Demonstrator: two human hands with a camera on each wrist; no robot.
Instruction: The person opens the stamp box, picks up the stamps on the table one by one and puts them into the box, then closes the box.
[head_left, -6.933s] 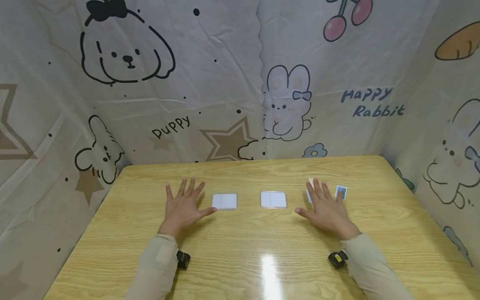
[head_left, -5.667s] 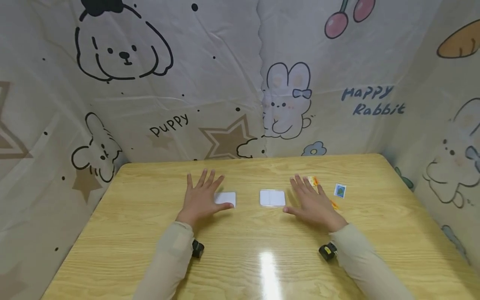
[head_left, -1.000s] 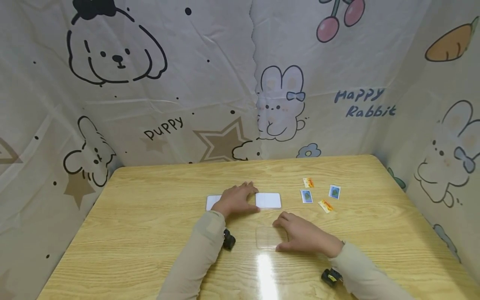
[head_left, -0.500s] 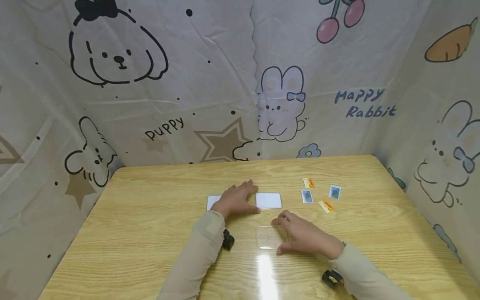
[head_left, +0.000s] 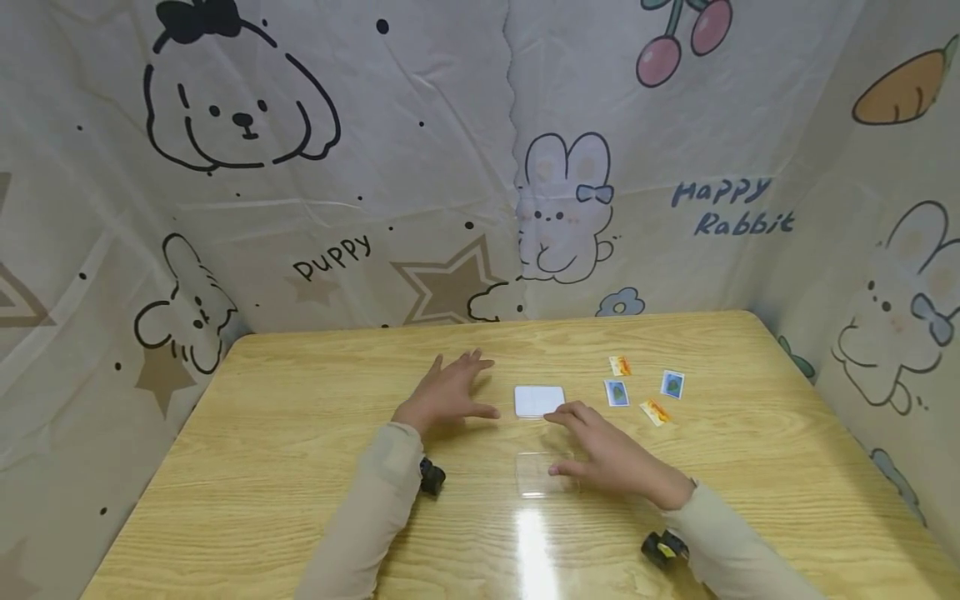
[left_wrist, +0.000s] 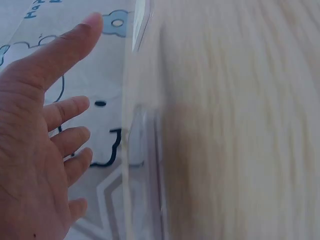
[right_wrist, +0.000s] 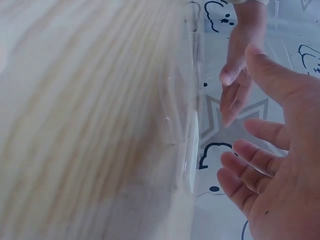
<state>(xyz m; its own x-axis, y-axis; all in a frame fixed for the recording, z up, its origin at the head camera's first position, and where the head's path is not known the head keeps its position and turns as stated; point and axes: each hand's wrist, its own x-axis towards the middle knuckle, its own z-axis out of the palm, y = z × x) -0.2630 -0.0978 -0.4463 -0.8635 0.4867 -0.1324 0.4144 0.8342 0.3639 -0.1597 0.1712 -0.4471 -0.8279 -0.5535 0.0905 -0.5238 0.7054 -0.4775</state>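
Clear rectangular cover lying flat, white rectangular case just beyond it, second case farther left.

white glare streaks the table; both wrist views look pale and blurred.

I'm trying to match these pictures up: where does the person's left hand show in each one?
Head: left hand, below and slightly left of centre.
Left wrist: left hand, large, along the left edge.
Right wrist: left hand, smaller, upper right, farther off than the right hand.
Shared landmark: the printed star, in all three.
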